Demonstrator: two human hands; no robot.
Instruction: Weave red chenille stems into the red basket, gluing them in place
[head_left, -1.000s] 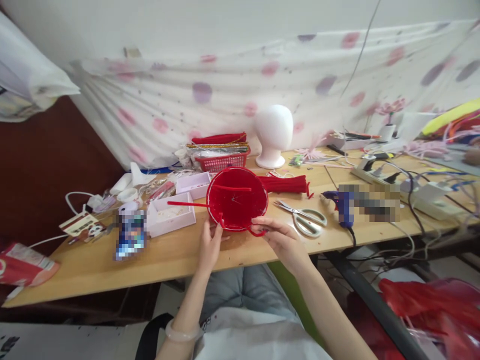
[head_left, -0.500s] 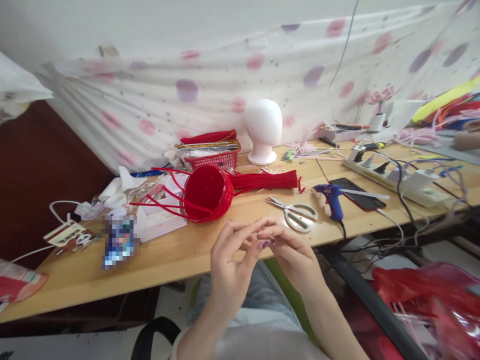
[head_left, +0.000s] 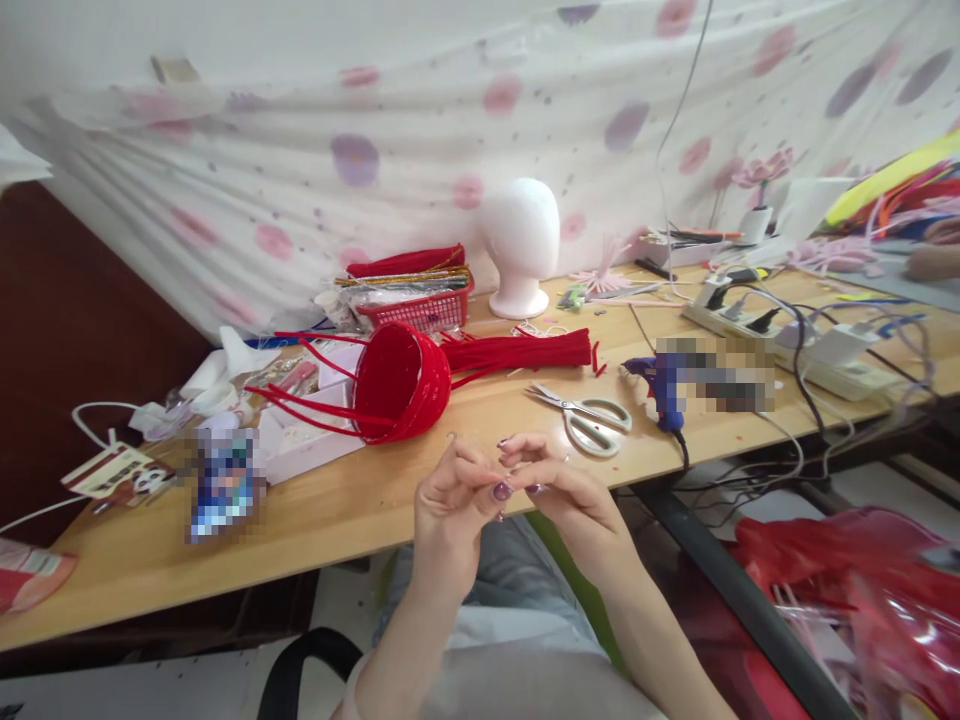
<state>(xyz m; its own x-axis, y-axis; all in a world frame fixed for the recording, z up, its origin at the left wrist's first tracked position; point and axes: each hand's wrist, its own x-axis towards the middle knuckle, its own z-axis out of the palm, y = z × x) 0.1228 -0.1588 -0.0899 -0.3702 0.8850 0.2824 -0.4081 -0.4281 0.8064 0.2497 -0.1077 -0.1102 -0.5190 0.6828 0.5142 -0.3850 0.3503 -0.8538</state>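
Note:
My left hand (head_left: 455, 515) and my right hand (head_left: 574, 505) meet fingertip to fingertip above the table's front edge. Both are closed in a pinch; whatever lies between the fingers is too small or hidden to name. Just beyond them lie scissors (head_left: 589, 420) with pale handles, blades slightly apart. Behind my left hand a round red basket-like form (head_left: 405, 385) rests on its side, several red stems sticking out to the left. A bundle of red pipe cleaners (head_left: 525, 350) lies right of it.
A blue glue gun (head_left: 660, 390) lies right of the scissors, its cord over the table edge. Farther back are a white foam head (head_left: 521, 245), a red plastic basket (head_left: 420, 310) of supplies and a power strip (head_left: 795, 350). A white box (head_left: 315, 440) stands left.
My left hand has gone from bent fingers over the thumb to a tighter thumb-and-finger pinch, touching my right fingertips. The view has shifted a little; the things on the table stay put.

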